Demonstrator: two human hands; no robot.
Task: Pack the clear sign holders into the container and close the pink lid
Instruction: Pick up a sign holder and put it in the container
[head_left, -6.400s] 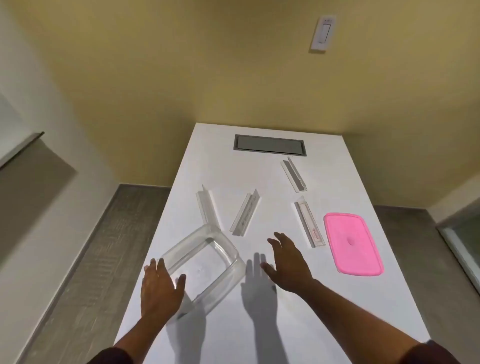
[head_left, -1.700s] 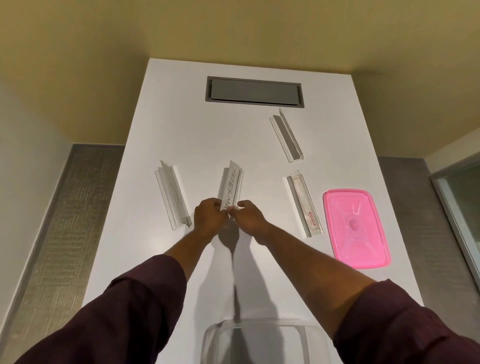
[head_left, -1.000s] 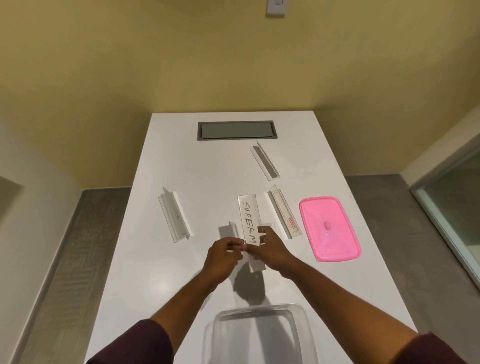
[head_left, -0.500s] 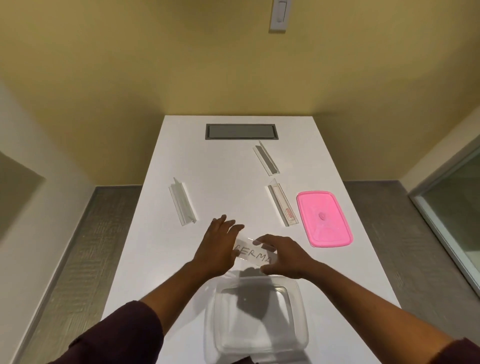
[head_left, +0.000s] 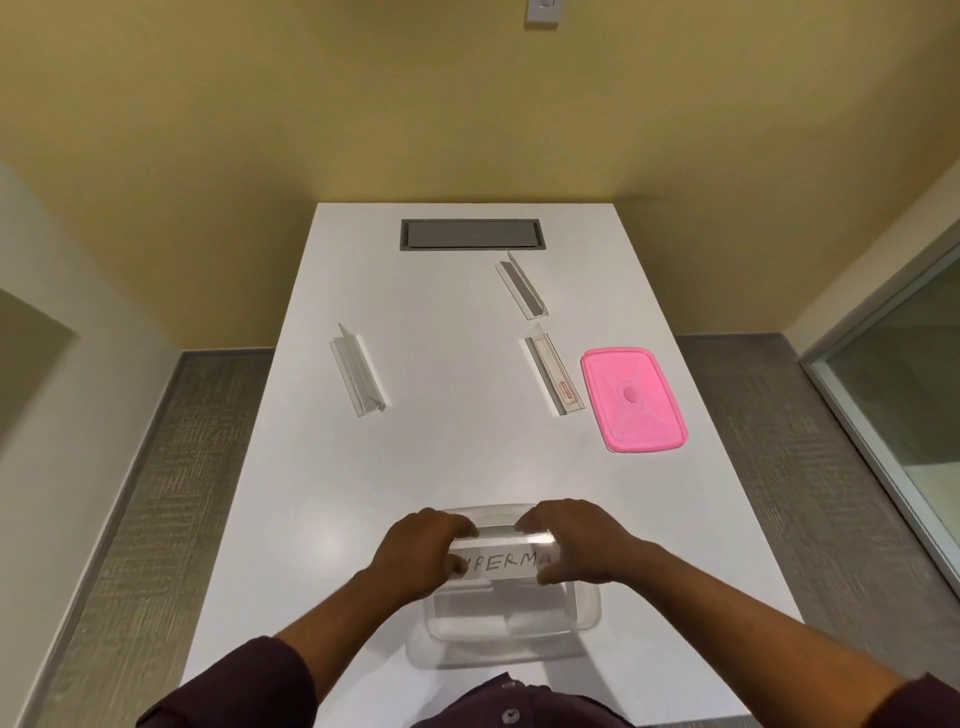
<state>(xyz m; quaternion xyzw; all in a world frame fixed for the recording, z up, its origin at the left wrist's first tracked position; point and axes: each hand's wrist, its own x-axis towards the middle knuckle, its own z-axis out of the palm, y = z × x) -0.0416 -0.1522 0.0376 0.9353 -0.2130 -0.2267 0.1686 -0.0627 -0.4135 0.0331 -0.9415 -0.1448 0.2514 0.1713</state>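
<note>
A clear sign holder with a handwritten white label (head_left: 506, 564) hangs crosswise over the clear container (head_left: 511, 623) near the table's front edge. My left hand (head_left: 423, 553) grips its left end and my right hand (head_left: 574, 540) grips its right end. Three more clear sign holders lie on the white table: one at mid left (head_left: 358, 371), one at the far right (head_left: 522, 286), and one with a small red tag (head_left: 553, 376) beside the pink lid (head_left: 631, 397). The lid lies flat on the table's right side.
A grey recessed hatch (head_left: 472, 235) sits at the table's (head_left: 441, 457) far end, against a yellow wall. Grey floor runs along both long edges. A glass panel (head_left: 893, 395) stands at the right.
Both hands carried the labelled holder from the middle of the table back toward me and turned it crosswise. It now hangs over the container instead of just beyond it.
</note>
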